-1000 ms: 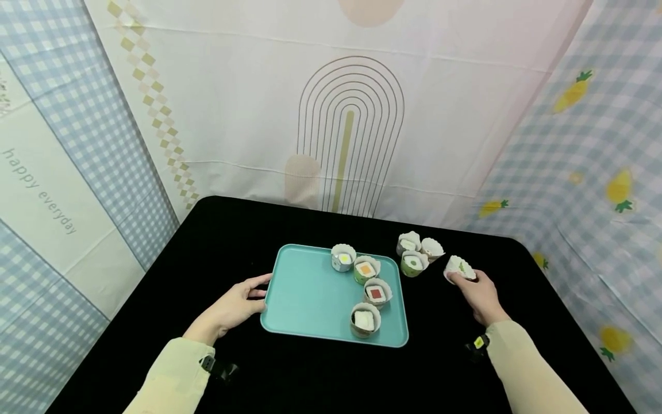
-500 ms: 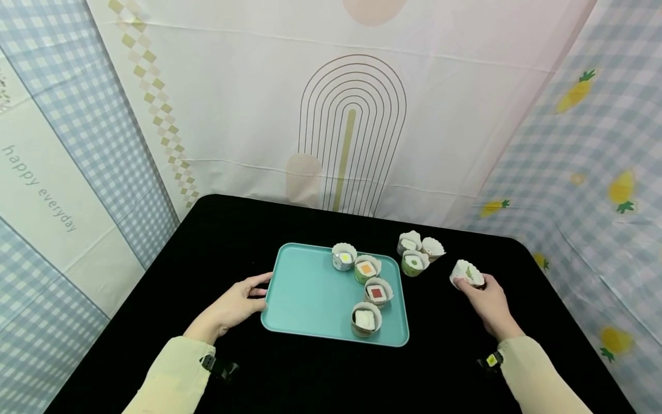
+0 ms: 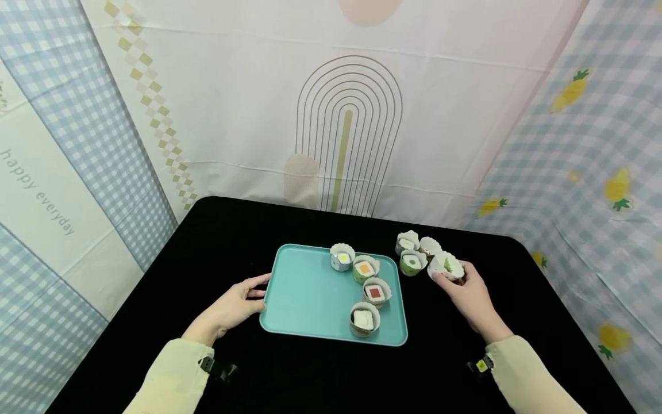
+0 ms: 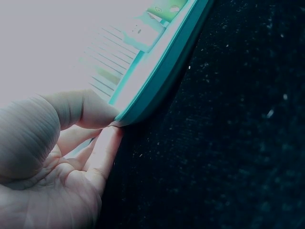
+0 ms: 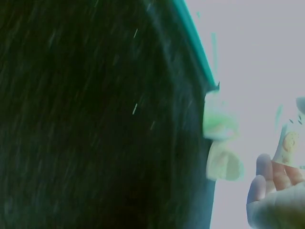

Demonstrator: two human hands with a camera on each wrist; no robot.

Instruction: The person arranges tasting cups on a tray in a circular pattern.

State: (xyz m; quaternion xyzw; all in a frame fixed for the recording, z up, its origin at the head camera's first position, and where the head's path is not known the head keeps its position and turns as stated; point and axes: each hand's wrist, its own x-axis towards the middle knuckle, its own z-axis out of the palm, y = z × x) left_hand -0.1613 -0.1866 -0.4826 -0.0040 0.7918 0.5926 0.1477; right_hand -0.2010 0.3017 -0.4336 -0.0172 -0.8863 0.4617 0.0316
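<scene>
Since the earlier head frame, the right hand has carried its white paper cup leftward. It grasps this cup right beside three clustered cups on the black worktop; whether they touch is unclear. Four filled cups stand on the right part of the turquoise tray, and the left hand grips its left edge.

Left wrist view: thumb and fingers pinch the tray's rim.

Right wrist view: washed out, but fingers apparently hold the printed cup.
</scene>
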